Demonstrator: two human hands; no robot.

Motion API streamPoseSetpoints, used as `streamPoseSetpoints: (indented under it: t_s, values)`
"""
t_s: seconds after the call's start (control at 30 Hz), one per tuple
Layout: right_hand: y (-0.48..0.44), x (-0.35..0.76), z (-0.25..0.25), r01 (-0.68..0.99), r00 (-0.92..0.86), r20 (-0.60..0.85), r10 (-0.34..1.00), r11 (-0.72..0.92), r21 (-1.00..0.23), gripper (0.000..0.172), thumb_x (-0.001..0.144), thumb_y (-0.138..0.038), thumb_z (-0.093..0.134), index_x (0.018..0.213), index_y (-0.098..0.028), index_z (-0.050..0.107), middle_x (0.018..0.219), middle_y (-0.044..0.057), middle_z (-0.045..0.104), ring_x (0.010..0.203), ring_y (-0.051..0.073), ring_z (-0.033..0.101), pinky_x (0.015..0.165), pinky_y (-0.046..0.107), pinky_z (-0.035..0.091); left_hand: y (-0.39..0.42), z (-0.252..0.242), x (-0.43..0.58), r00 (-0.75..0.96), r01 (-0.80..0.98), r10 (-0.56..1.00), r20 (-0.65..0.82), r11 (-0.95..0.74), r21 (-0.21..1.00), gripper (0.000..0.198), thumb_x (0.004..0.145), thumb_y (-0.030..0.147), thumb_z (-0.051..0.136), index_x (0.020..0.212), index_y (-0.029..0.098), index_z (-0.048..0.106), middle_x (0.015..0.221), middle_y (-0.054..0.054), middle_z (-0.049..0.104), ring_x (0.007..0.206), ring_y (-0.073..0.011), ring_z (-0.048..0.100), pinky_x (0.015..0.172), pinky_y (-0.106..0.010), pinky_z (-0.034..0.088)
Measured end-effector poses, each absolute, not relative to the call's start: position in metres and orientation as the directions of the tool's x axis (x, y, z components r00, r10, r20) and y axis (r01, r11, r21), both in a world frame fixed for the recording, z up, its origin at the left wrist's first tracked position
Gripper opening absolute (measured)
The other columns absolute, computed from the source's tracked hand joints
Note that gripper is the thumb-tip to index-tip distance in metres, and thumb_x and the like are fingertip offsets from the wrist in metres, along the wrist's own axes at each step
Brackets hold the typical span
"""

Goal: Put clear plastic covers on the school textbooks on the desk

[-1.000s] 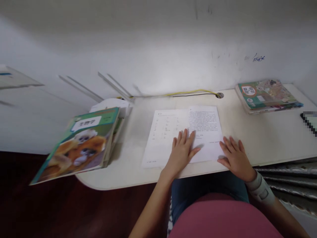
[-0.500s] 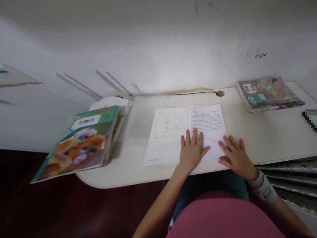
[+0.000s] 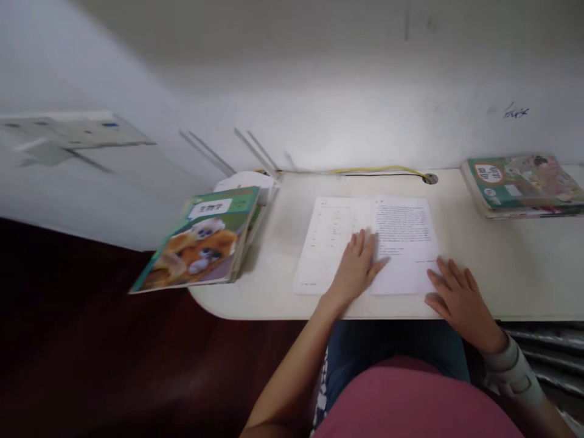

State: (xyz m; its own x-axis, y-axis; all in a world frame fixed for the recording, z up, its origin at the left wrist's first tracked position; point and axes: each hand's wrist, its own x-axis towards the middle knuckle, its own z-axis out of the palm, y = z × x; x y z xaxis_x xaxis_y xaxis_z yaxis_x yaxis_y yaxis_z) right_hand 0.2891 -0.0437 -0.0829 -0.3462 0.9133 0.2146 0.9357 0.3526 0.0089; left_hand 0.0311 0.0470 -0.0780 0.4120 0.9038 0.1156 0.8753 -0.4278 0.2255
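An open booklet [image 3: 404, 274] with printed pages lies flat on the white desk [image 3: 283, 243]. My left hand [image 3: 356, 264] rests open across its middle fold, fingers pointing up the page. Beside the booklet's lower right corner, my right hand [image 3: 460, 298] lies open, its fingertips at the page edge and its palm near the desk's front edge. A pale band [image 3: 506, 362] wraps the right wrist. Neither hand grips anything.
To the left, a stack of books topped by a biology textbook [image 3: 205, 237] juts past the desk's rounded end. Another textbook stack [image 3: 524, 182] sits at the back right. A yellow cable [image 3: 387, 169] runs along the wall to a hole [image 3: 430, 179]. A power strip [image 3: 77, 131] is on the left wall.
The view has swung left, so the desk and books appear further right and more of the power strip shows. My left hand lies a little further left on the booklet; both hands stay open.
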Motion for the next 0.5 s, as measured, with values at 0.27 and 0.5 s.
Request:
streamPoseSetpoints:
  t_s: [0.27, 0.5]
  values:
    - [-0.037, 0.255, -0.082, 0.847, -0.507, 0.253, 0.824, 0.531, -0.031, 0.054, 0.094, -0.045, 0.034, 0.137, -0.013, 0.040, 0.140, 0.015, 0.044, 0.132, 0.027, 0.036, 0.107, 0.052, 0.024, 0.066, -0.087, -0.066, 0.113, 0.959, 0.985, 0.128, -0.141, 0.245, 0.072, 0.089, 0.055, 0.032, 0.136, 0.001, 0.033, 0.143, -0.030, 0.030, 0.136, -0.0342, 0.025, 0.105, -0.049, 0.031]
    - [-0.036, 0.229, -0.082, 0.869, -0.475, 0.226, 0.850, 0.494, -0.032, 0.056, 0.091, -0.046, 0.041, 0.134, -0.009, 0.044, 0.137, 0.019, 0.047, 0.128, 0.028, 0.041, 0.108, 0.051, 0.024, 0.057, -0.091, -0.086, 0.102, 0.940, 0.986, 0.129, -0.138, 0.311, 0.066, 0.092, 0.050, 0.026, 0.142, 0.008, 0.023, 0.143, -0.022, 0.037, 0.134, -0.0303, 0.032, 0.106, -0.051, 0.028]
